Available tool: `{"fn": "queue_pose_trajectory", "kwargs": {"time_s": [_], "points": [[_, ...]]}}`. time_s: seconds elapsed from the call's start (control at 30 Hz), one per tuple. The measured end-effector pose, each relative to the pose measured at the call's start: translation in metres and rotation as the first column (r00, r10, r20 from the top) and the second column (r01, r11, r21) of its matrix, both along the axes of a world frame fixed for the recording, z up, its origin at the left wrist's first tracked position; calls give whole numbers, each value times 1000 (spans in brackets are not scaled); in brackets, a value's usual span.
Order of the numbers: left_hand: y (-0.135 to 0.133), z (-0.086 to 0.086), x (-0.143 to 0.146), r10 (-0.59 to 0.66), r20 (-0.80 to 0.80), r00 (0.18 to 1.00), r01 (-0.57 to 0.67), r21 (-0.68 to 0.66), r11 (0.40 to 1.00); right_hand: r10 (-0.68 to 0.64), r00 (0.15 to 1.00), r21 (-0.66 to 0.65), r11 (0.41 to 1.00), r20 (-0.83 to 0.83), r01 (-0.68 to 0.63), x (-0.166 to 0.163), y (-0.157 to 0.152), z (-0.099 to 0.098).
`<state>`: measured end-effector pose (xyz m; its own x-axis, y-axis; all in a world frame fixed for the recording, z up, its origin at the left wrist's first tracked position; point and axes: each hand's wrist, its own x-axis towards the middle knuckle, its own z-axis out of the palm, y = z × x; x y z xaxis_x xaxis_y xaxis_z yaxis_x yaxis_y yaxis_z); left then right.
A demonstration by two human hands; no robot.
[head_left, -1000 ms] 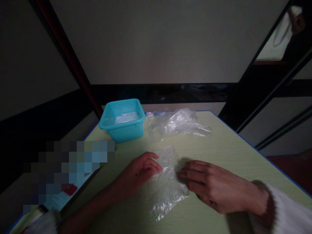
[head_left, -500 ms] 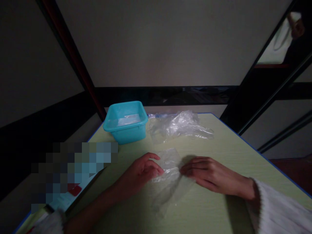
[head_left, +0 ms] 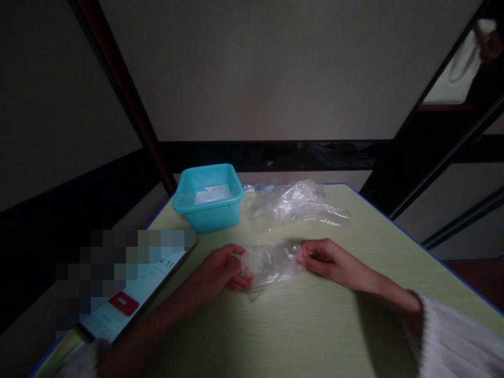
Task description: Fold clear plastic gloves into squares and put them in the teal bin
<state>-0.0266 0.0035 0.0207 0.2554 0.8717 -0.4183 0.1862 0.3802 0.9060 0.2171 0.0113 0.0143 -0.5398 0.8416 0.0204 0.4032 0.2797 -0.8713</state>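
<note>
A small clear plastic bag (head_left: pixel 271 265) is stretched between my two hands, low over the table. My right hand (head_left: pixel 328 260) pinches its right end between thumb and fingertips. At the left end, the fingers of my left hand (head_left: pixel 224 268) are curled around the edge of the plastic. The bag looks flat and wrinkled, and I make out nothing inside it. Beyond the hands lies a crumpled heap of clear plastic bags (head_left: pixel 299 205). To its left stands a turquoise plastic basin (head_left: pixel 214 212) with flat, pale clear pieces (head_left: pixel 212 194) on its bottom.
A phone or tablet (head_left: pixel 129 294) with a lit screen lies by my left forearm, partly blurred out. The pale wooden table (head_left: pixel 307 325) has a blue edge. A light wall panel with dark trim (head_left: pixel 275 155) rises behind it.
The bag, earlier trailing toward me below my right hand, is now folded up and drawn level between both hands. My right hand has turned and rotated its grip; the left fingers have closed on the plastic.
</note>
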Motion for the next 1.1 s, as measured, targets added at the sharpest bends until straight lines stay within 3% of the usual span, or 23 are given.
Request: {"fn": "queue_pose_trajectory", "kwargs": {"time_s": [0.17,0.47,0.7,0.9,1.1], "points": [[0,11,1,51,-106,993,-53,-11,999,-87,996,-89,992,24,89,-8,13,0],[0,13,-2,28,-171,985,-20,52,998,-254,965,-37,966,59,256,-18,16,-5],[0,8,-2,54,-208,977,-27,131,991,-395,917,141,912,55,385,-23,6,-11],[0,6,0,58,-208,976,-22,172,985,-477,838,365,854,267,370,-26,3,-13],[1,1,1,78,-170,982,-44,193,980,-503,804,425,833,317,354,-25,4,-15]]}}
